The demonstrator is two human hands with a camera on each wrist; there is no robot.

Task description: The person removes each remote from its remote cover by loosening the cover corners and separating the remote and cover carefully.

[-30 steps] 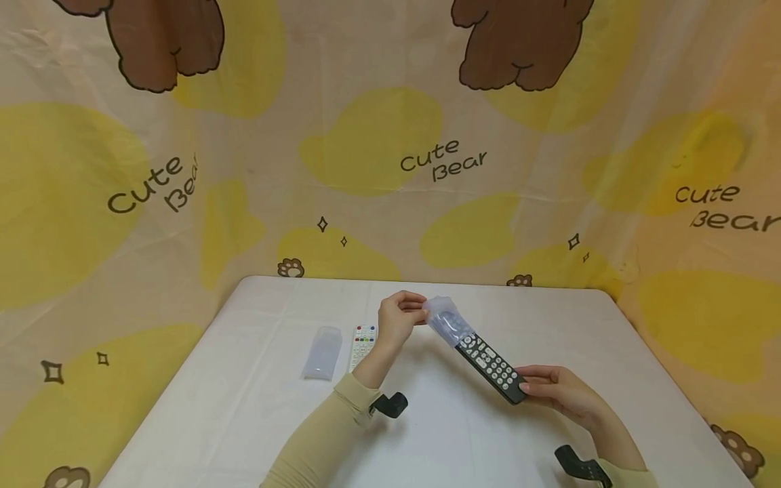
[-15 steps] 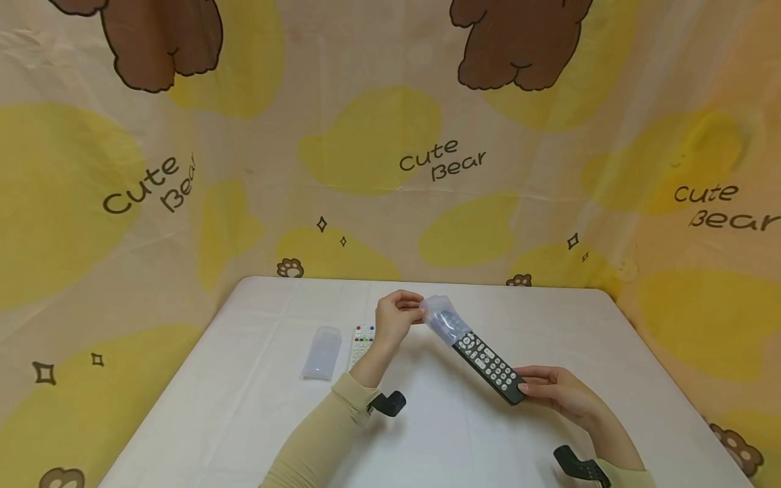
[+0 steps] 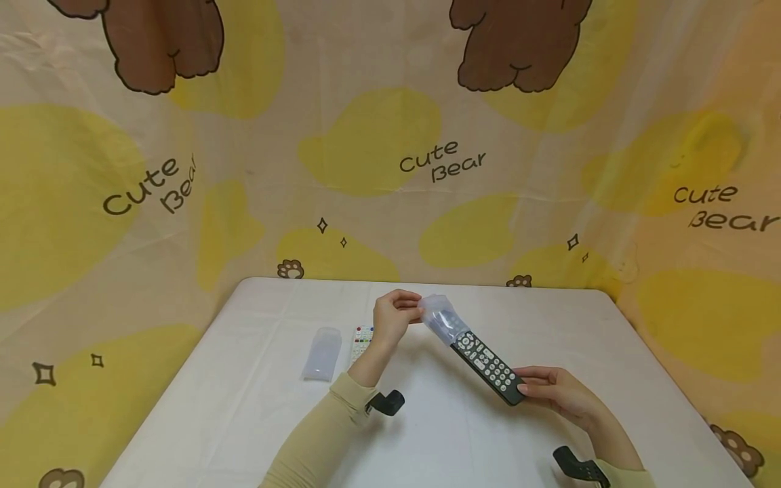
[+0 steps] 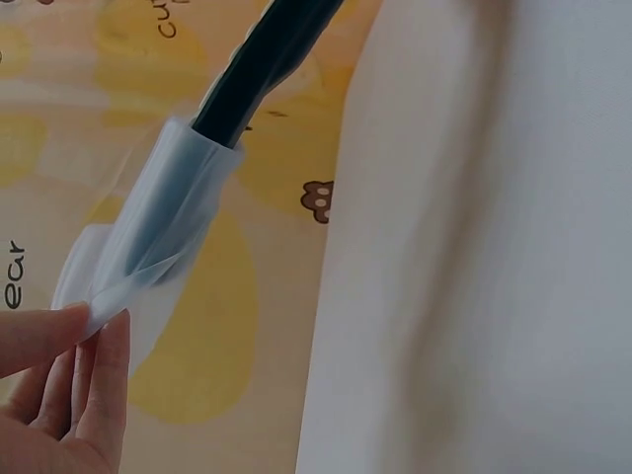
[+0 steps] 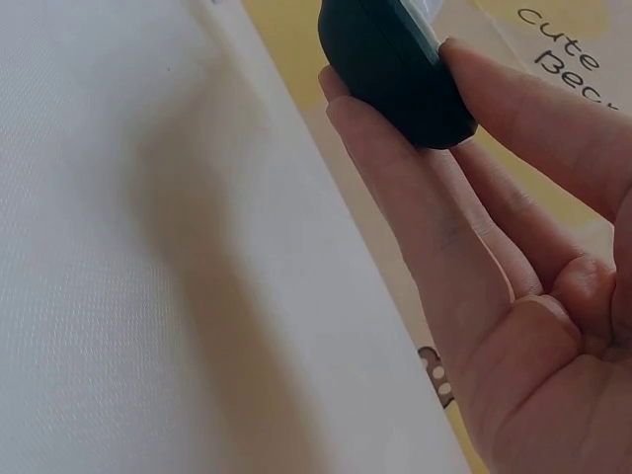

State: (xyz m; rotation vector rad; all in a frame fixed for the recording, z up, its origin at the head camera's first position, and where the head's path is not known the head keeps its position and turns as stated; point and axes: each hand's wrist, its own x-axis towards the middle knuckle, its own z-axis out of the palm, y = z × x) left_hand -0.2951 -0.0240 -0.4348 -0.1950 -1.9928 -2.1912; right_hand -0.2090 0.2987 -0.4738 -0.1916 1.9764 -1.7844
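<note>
A black remote control (image 3: 488, 366) with pale buttons is held tilted above the table, its upper part inside a translucent plastic sleeve (image 3: 444, 318). My left hand (image 3: 392, 318) pinches the sleeve's far end between thumb and fingers; the left wrist view shows the sleeve (image 4: 168, 207) loose and creased around the remote (image 4: 262, 74). At the remote's lower end, my right hand (image 3: 564, 396) grips it, thumb on the button side and fingers behind. In the right wrist view the remote's dark rounded end (image 5: 395, 79) sits between thumb and fingers.
Left of my left hand, a white remote control (image 3: 361, 344) lies on the table, partly hidden by that wrist. Beside it lies another translucent sleeve (image 3: 322, 354). The white table (image 3: 213, 407) ends at a patterned cloth backdrop (image 3: 366, 203).
My left hand and the sleeve's pinched end have shifted slightly left. The black remote has moved a little the same way, and both grips stay as they were.
</note>
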